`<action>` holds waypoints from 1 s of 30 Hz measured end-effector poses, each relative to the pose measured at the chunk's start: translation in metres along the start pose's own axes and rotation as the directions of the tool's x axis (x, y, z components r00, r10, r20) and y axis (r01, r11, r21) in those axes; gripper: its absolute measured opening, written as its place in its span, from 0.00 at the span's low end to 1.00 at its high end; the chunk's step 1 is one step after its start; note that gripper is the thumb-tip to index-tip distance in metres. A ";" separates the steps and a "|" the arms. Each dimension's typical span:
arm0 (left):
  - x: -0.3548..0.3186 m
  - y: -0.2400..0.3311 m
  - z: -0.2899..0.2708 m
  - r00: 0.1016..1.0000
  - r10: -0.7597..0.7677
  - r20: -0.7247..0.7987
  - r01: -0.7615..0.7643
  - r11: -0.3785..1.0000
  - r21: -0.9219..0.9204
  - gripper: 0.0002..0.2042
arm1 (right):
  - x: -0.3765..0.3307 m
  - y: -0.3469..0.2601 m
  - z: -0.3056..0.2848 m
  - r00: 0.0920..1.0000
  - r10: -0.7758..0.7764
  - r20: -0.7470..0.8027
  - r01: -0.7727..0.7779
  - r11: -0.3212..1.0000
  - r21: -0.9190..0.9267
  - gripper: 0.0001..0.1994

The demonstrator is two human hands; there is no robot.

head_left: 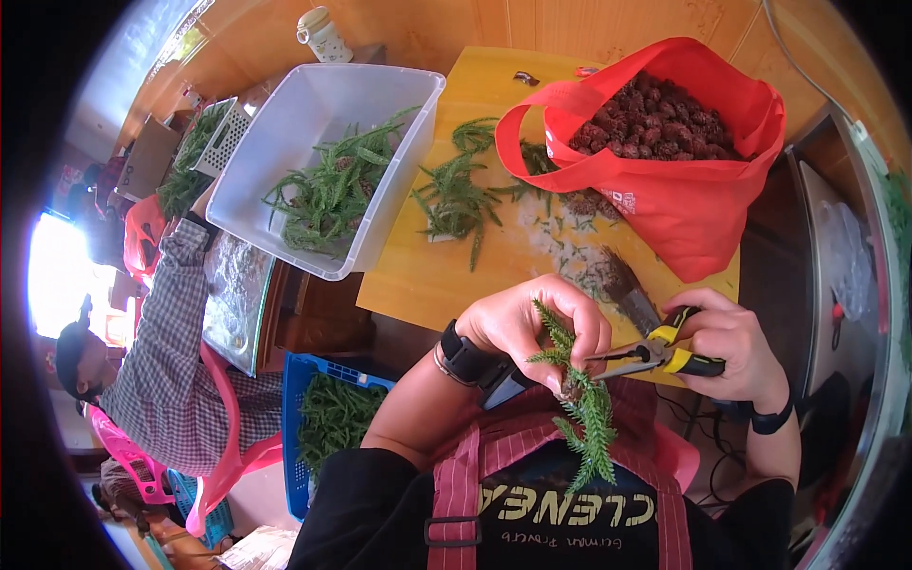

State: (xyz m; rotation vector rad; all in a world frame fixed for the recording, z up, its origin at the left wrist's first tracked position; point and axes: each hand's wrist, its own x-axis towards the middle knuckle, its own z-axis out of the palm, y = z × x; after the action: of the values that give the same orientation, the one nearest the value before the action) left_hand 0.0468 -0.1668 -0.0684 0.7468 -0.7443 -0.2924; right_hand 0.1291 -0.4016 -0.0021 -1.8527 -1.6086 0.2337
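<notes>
My left hand [537, 328] pinches a green artificial pine sprig [597, 418], whose needled tips stick out above and below the fingers. A small brown piece, perhaps a pine cone, shows at the sprig's middle, partly hidden by my fingertips. Pliers with yellow and black handles [649, 354] are in my right hand [736, 356]. Their jaws point left and meet the sprig close to my left fingertips. Whether the jaws grip a wire there is too small to tell. Both hands are above the near edge of the yellow table [408, 285].
A red bag [684, 204] full of pine cones [655, 119] stands at the table's far right. Loose sprigs [456, 199] and a brush [627, 290] lie nearby. Left are a clear bin [237, 214] and a blue crate [296, 418], both holding sprigs. Another person [180, 351] sits far left.
</notes>
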 end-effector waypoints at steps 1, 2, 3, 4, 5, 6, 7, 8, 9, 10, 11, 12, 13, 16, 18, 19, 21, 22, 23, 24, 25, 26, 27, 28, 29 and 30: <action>0.000 -0.001 0.000 1.000 -0.009 -0.007 0.009 1.000 -0.023 0.11 | 0.000 0.000 0.001 1.000 -0.019 0.006 0.019 1.000 0.004 0.09; -0.001 -0.001 0.000 1.000 -0.009 -0.006 0.009 1.000 -0.022 0.11 | 0.000 0.001 0.002 0.999 -0.037 0.012 0.037 0.999 0.009 0.09; 0.000 -0.001 0.000 1.000 -0.017 0.011 0.017 1.000 -0.021 0.12 | 0.000 0.001 0.003 0.999 -0.038 0.011 0.038 0.999 0.008 0.09; 0.000 -0.001 0.000 0.999 -0.026 0.028 0.026 0.999 -0.020 0.12 | 0.000 0.002 0.004 0.999 -0.042 0.007 0.042 0.999 0.007 0.09; 0.000 -0.001 -0.001 0.999 -0.026 0.029 0.026 0.999 -0.020 0.12 | 0.001 0.003 0.005 0.999 -0.046 0.004 0.046 0.999 0.008 0.08; 0.000 -0.001 -0.001 0.999 -0.030 0.038 0.031 0.999 -0.035 0.12 | 0.001 0.003 0.005 0.999 -0.045 0.004 0.045 0.999 0.009 0.08; 0.001 0.000 -0.001 0.998 -0.034 0.047 0.037 0.998 -0.051 0.12 | 0.002 0.003 0.005 0.998 -0.056 -0.003 0.056 0.998 0.010 0.09; 0.001 0.000 0.000 0.998 -0.035 0.047 0.037 0.998 -0.052 0.12 | 0.002 0.003 0.005 0.998 -0.066 -0.010 0.066 0.998 0.011 0.09; 0.001 0.001 0.000 0.998 -0.035 0.051 0.037 0.998 -0.055 0.12 | 0.003 0.002 0.006 0.998 -0.066 -0.010 0.066 0.998 0.013 0.09; 0.001 0.001 0.001 0.998 -0.034 0.055 0.038 0.998 -0.059 0.12 | 0.003 0.002 0.007 0.996 -0.080 -0.028 0.080 0.997 -0.008 0.09; 0.001 0.001 0.001 0.998 -0.035 0.054 0.038 0.998 -0.059 0.12 | 0.002 0.001 0.007 0.995 -0.094 -0.046 0.093 0.995 -0.029 0.09; 0.001 0.000 0.001 0.998 -0.033 0.060 0.037 0.997 -0.065 0.12 | 0.001 0.001 0.007 0.995 -0.094 -0.046 0.092 0.995 -0.028 0.09; 0.000 0.000 0.001 0.997 -0.031 0.066 0.036 0.997 -0.071 0.12 | 0.000 0.002 0.006 0.995 -0.096 -0.038 0.094 0.995 -0.044 0.10; -0.001 0.003 0.001 0.999 -0.047 -0.013 0.046 0.997 -0.069 0.12 | -0.001 0.001 0.007 0.995 -0.077 -0.059 0.073 0.995 -0.073 0.10; -0.003 0.008 0.001 0.996 -0.051 -0.078 0.052 0.999 0.004 0.12 | -0.003 -0.001 0.008 0.994 -0.062 -0.089 0.054 0.994 -0.090 0.11; -0.005 0.011 0.002 0.988 -0.049 -0.144 0.061 0.995 0.077 0.13 | -0.006 -0.001 0.008 0.993 -0.048 -0.111 0.034 0.992 -0.122 0.11; -0.008 0.014 0.000 0.986 -0.034 -0.163 0.052 0.993 0.110 0.13 | -0.009 -0.002 0.006 0.990 -0.033 -0.135 0.012 0.988 -0.155 0.10; -0.009 0.017 0.001 0.975 -0.030 -0.221 0.068 0.984 0.163 0.12 | -0.010 -0.003 0.005 0.989 -0.003 -0.147 -0.021 0.987 -0.159 0.10; -0.008 0.020 0.002 0.960 -0.023 -0.278 0.085 0.973 0.214 0.12 | -0.010 -0.004 0.004 0.987 0.027 -0.160 -0.054 0.985 -0.163 0.10; -0.007 0.021 0.006 0.943 0.004 -0.332 0.086 0.963 0.257 0.12 | -0.011 -0.004 0.004 0.987 0.028 -0.161 -0.055 0.985 -0.165 0.10; -0.008 0.020 0.007 0.944 0.004 -0.329 0.085 0.963 0.257 0.12 | -0.011 -0.005 0.004 0.979 0.063 -0.191 -0.096 0.981 -0.168 0.10; -0.009 0.021 0.007 0.903 0.005 -0.429 0.145 0.937 0.317 0.12 | -0.011 -0.006 0.005 0.970 0.098 -0.222 -0.138 0.976 -0.170 0.10; -0.009 0.021 0.009 0.850 0.015 -0.526 0.211 0.906 0.367 0.12 | -0.012 -0.007 0.004 0.970 0.100 -0.222 -0.139 0.976 -0.169 0.10; -0.008 0.023 0.012 0.840 0.049 -0.540 0.215 0.884 0.415 0.12 | -0.013 -0.008 0.003 0.965 0.133 -0.225 -0.174 0.969 -0.174 0.10; -0.007 0.024 0.013 0.840 0.047 -0.540 0.215 0.885 0.412 0.12 | -0.013 -0.009 0.002 0.959 0.165 -0.230 -0.209 0.961 -0.179 0.10; -0.005 0.025 0.014 0.839 0.121 -0.531 0.231 0.804 0.548 0.12 | -0.012 -0.010 0.001 0.959 0.168 -0.230 -0.211 0.961 -0.180 0.10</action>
State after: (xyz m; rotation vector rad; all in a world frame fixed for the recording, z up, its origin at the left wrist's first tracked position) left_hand 0.0331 -0.1536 -0.0465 1.3891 -0.2445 0.1275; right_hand 0.1172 -0.4125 -0.0007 -2.1128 -1.3497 -0.0481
